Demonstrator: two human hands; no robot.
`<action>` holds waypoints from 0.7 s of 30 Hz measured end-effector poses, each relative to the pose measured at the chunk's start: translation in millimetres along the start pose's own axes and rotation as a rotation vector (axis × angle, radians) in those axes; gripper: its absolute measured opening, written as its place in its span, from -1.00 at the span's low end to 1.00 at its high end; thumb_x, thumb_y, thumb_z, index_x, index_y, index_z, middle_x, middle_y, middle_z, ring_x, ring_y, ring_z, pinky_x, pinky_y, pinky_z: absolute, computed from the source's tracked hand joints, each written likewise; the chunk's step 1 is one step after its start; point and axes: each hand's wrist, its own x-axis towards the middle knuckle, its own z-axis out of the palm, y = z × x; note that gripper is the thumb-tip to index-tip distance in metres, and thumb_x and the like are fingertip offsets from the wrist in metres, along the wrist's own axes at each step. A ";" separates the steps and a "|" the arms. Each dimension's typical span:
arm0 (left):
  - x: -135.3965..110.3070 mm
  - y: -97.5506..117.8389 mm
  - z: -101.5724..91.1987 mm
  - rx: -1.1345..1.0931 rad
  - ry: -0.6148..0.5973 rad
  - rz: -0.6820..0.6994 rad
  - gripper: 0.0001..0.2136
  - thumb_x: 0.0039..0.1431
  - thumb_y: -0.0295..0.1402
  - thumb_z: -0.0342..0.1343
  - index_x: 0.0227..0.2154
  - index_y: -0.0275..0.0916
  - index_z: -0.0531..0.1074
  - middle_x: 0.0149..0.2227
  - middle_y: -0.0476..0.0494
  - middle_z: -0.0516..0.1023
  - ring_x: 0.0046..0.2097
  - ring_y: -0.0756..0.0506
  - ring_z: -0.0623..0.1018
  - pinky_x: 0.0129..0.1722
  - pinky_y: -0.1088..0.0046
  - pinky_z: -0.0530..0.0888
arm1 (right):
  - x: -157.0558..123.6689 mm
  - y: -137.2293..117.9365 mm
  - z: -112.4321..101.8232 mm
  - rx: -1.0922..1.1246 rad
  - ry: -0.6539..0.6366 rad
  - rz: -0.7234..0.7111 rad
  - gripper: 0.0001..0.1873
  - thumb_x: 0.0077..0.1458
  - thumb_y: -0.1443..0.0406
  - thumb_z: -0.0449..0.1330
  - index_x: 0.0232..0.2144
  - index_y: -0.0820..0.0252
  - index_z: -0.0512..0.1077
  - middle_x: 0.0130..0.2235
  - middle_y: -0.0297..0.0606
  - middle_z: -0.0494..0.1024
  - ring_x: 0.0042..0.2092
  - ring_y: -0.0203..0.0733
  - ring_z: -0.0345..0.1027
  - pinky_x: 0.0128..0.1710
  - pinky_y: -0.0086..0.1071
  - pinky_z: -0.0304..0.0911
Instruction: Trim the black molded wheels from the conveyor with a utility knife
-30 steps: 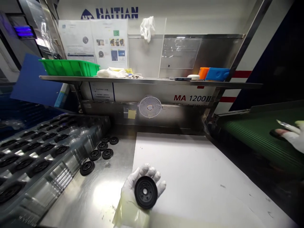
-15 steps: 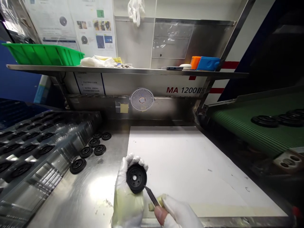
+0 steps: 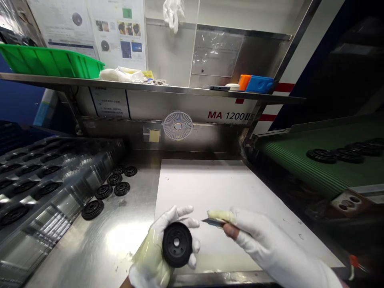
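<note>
My left hand (image 3: 163,248), in a white glove, grips a round black plastic disc (image 3: 177,244) with a centre hole, face toward me, low over the steel bench. My right hand (image 3: 258,238), also gloved, pinches a small blade tool (image 3: 213,221) whose tip points left at the disc, a short gap away. Both hands hover above the near edge of a white sheet (image 3: 222,192) lying on the bench.
Several loose black discs (image 3: 109,186) lie on the steel bench beside clear trays (image 3: 45,184) filled with discs at left. More discs (image 3: 336,155) ride a green conveyor (image 3: 300,160) at right. A shelf above carries a green bin (image 3: 51,64) and blue and orange boxes (image 3: 255,84).
My right hand came back from the conveyor with the blade, touched it to the disc, then lifted it up and to the right. The left hand lowered the disc slightly.
</note>
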 end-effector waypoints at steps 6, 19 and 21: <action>-4.1 -3.7 1.4 0.005 -0.163 -0.153 -0.66 0.16 -0.17 -0.12 -0.12 -0.29 0.30 -0.40 -0.08 0.38 -0.54 -0.09 0.47 -0.70 0.43 0.41 | 26.8 -5.7 -17.9 -0.288 -0.119 -0.167 -0.76 0.11 0.29 0.14 -0.16 -0.10 0.47 -0.40 -0.44 0.52 -0.40 -0.34 0.34 -0.40 -0.51 0.20; -1.2 -7.1 5.4 0.031 -0.107 -0.204 -0.67 0.14 -0.16 -0.07 -0.12 -0.26 0.26 -0.51 -0.03 0.36 -0.57 -0.09 0.46 -0.72 0.45 0.39 | 18.4 -15.2 -32.0 -0.151 -0.377 -0.027 -0.82 0.05 0.30 0.20 -0.26 -0.02 0.51 -0.39 -0.46 0.53 -0.36 -0.35 0.34 -0.37 -0.55 0.17; -1.1 -8.6 4.7 0.039 -0.082 -0.182 -0.67 0.12 -0.15 -0.04 -0.13 -0.24 0.27 -0.49 -0.02 0.35 -0.58 -0.08 0.45 -0.73 0.45 0.37 | 17.0 -9.4 -39.9 -0.162 -0.311 0.011 -0.84 0.07 0.27 0.16 -0.28 0.04 0.51 -0.38 -0.42 0.52 -0.36 -0.33 0.34 -0.38 -0.54 0.17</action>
